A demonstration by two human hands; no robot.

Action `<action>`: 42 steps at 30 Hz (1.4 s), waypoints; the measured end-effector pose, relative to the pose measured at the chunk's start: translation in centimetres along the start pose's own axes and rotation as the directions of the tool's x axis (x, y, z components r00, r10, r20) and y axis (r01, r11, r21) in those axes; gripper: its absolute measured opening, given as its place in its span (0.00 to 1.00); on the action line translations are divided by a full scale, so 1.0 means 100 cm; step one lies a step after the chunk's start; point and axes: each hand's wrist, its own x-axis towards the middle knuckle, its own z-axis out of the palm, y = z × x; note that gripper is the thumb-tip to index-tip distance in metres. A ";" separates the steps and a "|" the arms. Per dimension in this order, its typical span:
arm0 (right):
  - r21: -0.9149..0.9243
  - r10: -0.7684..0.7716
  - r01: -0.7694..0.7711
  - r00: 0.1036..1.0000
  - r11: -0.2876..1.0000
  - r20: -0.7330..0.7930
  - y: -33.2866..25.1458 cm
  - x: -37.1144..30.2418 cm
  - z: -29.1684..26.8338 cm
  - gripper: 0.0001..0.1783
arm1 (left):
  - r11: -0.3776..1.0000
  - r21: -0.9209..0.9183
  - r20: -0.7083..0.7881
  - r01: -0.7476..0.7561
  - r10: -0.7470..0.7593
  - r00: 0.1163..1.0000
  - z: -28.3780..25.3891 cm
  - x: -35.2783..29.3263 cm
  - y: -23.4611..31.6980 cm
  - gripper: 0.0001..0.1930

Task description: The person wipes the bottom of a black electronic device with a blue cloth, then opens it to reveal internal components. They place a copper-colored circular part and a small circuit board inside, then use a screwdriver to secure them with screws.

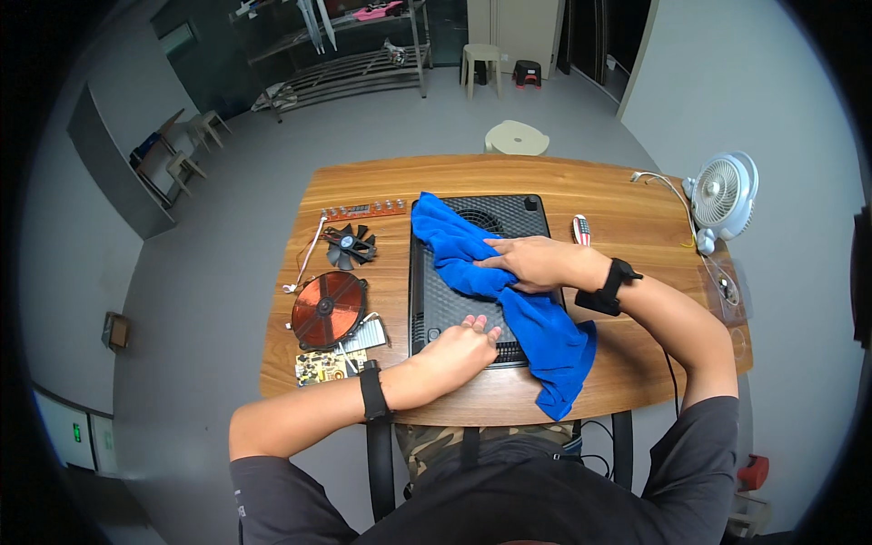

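Presently pressing a soft, rumpled blue cloth (454, 259) with the right hand (531, 262), palm down and spread-fingered, onto a black induction-cooker housing (440, 300). Resting the left hand (451, 354), half curled, on the near end of the same housing, just beside the cloth and apart from the right hand. Moulded in what looks like plastic, patterned finely, rounded at the corners, with a round slotted grille (481, 221) toward the far end, partly covered. Laid flat, grille side up, near the middle of the brown wood-grain tabletop (363, 186), long axis running away from the body. Draped diagonally in thick folds, from far left to near right, onto the wood.

To the left: a slim orange-red control strip (363, 211), a black bladed fan (351, 247), a disc-shaped copper coil (329, 309), a pale ribbed heat sink (369, 333) and a yellow circuit board (318, 368). Far right: a white caged desk fan (722, 191). Labelled at the bladed fan's hub, too small to read.
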 end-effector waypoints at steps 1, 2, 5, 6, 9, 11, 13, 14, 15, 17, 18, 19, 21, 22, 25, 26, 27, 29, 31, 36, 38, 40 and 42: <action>0.003 0.030 -0.030 0.999 1.000 0.010 -0.002 -0.012 -0.005 0.41 | 1.000 -0.002 -0.010 0.007 -0.007 1.000 0.001 -0.001 0.000 0.25; 0.006 0.059 -0.059 0.998 0.998 0.021 -0.003 -0.022 -0.006 0.41 | 1.000 -0.004 -0.021 0.014 -0.015 1.000 0.002 -0.003 0.000 0.25; -0.026 0.155 -0.157 0.987 0.987 -0.052 0.011 -0.049 0.010 0.38 | 1.000 0.010 -0.025 0.008 -0.007 1.000 0.004 -0.003 -0.001 0.25; -0.029 0.194 -0.197 0.977 0.980 -0.090 0.014 -0.054 0.016 0.38 | 1.000 0.017 -0.027 0.004 -0.004 1.000 0.006 -0.003 -0.001 0.26; 0.018 0.294 -0.294 0.952 0.956 -0.085 0.026 -0.049 0.027 0.38 | 1.000 0.008 -0.038 -0.013 0.014 0.999 0.006 -0.005 -0.003 0.26; 0.051 0.345 -0.342 0.938 0.938 -0.040 0.032 -0.039 0.024 0.39 | 1.000 0.009 -0.037 -0.025 0.025 0.999 0.004 -0.004 -0.003 0.27; 0.026 0.333 -0.333 0.943 0.943 -0.018 0.036 -0.029 0.016 0.40 | 1.000 0.003 -0.024 -0.028 0.028 0.999 0.002 -0.005 -0.005 0.27; 0.013 0.327 -0.327 0.945 0.945 -0.007 0.037 -0.024 0.011 0.41 | 0.999 -0.003 -0.022 -0.032 0.032 0.999 0.002 -0.005 -0.006 0.27; 0.014 0.342 -0.343 0.939 0.939 0.023 0.041 -0.018 0.010 0.45 | 0.999 -0.011 -0.024 -0.034 0.034 0.999 0.002 -0.005 -0.006 0.27; -0.005 0.366 -0.366 0.930 0.931 0.032 0.045 -0.006 0.009 0.46 | 0.999 -0.021 -0.019 -0.035 0.034 0.999 0.001 -0.004 -0.006 0.27; -0.015 0.377 -0.376 0.925 0.926 0.039 0.046 0.000 0.007 0.47 | 0.999 -0.019 -0.019 -0.034 0.033 0.999 0.002 -0.004 -0.005 0.27; -0.001 0.396 -0.397 0.915 0.918 0.072 0.048 0.005 0.005 0.48 | 0.999 -0.016 -0.019 -0.033 0.032 0.999 0.002 -0.004 -0.005 0.27; -0.002 0.382 -0.383 0.920 0.924 0.089 0.055 0.013 0.001 0.49 | 1.000 -0.008 -0.018 -0.029 0.029 0.999 0.003 -0.003 -0.006 0.27; -0.003 0.375 -0.376 0.922 0.927 0.098 0.060 0.017 0.001 0.49 | 1.000 -0.002 -0.016 -0.026 0.026 1.000 0.003 -0.002 -0.007 0.27; 0.033 0.346 -0.349 0.934 0.936 0.089 0.067 0.030 -0.002 0.49 | 0.999 0.005 -0.014 -0.033 0.033 0.999 0.005 -0.001 -0.010 0.27; 0.049 0.347 -0.353 0.932 0.934 0.104 0.067 0.034 -0.005 0.50 | 0.999 0.006 -0.014 -0.037 0.037 0.999 0.006 -0.001 -0.011 0.27; 0.041 0.350 -0.355 0.932 0.934 0.095 0.070 0.037 -0.004 0.49 | 0.999 0.007 -0.014 -0.041 0.041 0.999 0.006 -0.001 -0.012 0.27; 0.025 0.357 -0.360 0.931 0.933 0.077 0.076 0.043 -0.002 0.47 | 0.999 0.010 -0.013 -0.049 0.049 0.999 0.006 0.000 -0.012 0.27; 0.005 0.379 -0.380 0.922 0.925 0.078 0.074 0.047 -0.003 0.45 | 0.999 0.019 -0.008 -0.041 0.041 0.999 0.005 0.000 -0.011 0.27; -0.036 0.372 -0.370 0.925 0.928 0.073 0.068 0.047 -0.003 0.41 | 1.000 0.020 0.000 -0.010 0.010 1.000 0.003 -0.001 -0.008 0.27; -0.043 0.393 -0.391 0.917 0.919 0.064 0.057 0.041 -0.001 0.38 | 0.999 0.032 -0.004 -0.001 0.001 1.000 0.005 -0.001 -0.007 0.27; -0.062 0.376 -0.374 0.927 0.925 0.011 0.040 0.031 -0.004 0.33 | 0.999 0.033 -0.014 0.005 -0.005 1.000 0.007 -0.002 -0.006 0.26; -0.095 0.408 -0.403 0.912 0.910 0.045 0.026 0.022 -0.009 0.31 | 0.999 0.035 -0.025 0.010 -0.009 1.000 0.007 -0.002 -0.006 0.26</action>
